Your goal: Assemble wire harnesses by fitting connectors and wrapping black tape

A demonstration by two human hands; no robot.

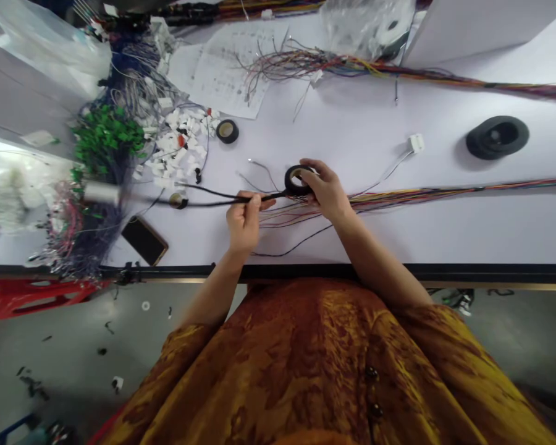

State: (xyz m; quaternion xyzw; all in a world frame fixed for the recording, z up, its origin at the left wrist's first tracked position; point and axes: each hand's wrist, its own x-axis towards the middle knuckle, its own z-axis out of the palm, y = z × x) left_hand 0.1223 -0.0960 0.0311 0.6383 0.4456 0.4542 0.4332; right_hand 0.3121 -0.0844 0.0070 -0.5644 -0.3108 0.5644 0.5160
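My left hand pinches black-wrapped cables between thumb and fingers, just above the table. The cables run left toward a blurred white connector. In my right hand is a roll of black electrical tape, gripped by its ring. The tape roll sits close to the right end of the black wrapping. Beneath and beside both hands lies a bundle of coloured wires, which stretches to the right. A thin wire ends in a white connector beyond my right hand.
Green connectors and white connectors lie heaped at left. A phone rests near the table edge. Other tape rolls and a thick black ring lie on the table. Another wire bundle crosses behind, beside printed paper.
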